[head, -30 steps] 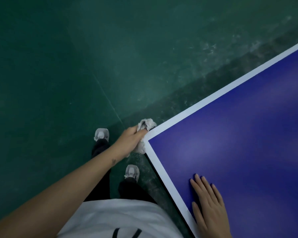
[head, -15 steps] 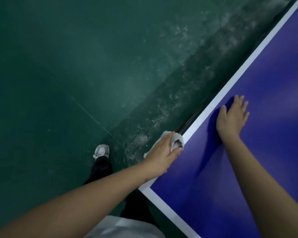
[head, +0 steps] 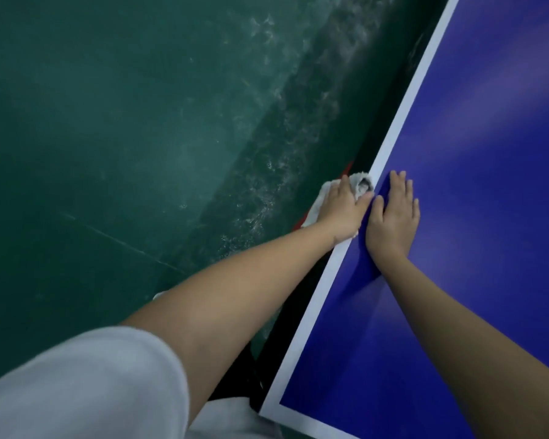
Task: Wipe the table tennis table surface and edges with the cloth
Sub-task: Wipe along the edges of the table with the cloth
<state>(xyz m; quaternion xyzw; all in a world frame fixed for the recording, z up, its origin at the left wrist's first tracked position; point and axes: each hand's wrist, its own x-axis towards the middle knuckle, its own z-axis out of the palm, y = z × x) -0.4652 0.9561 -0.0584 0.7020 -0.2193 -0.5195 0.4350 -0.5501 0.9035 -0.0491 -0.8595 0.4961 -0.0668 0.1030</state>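
Observation:
The blue table tennis table (head: 488, 153) with a white border line fills the right side, its side edge running diagonally up to the right. My left hand (head: 343, 207) grips a crumpled white-grey cloth (head: 360, 184) and presses it against the table's side edge. My right hand (head: 393, 217) lies flat, fingers slightly apart, on the blue surface just inside the white line, right beside the left hand. The table's near corner (head: 267, 410) shows at the bottom.
Dark green floor (head: 124, 137) with scuffed whitish marks lies left of the table. A thin pale line crosses the floor. A red part (head: 347, 168) of the table frame peeks out under the edge by the cloth.
My left hand slid the cloth from the corner farther along the side edge. My right hand lifted from the near part of the table and now rests next to the left hand.

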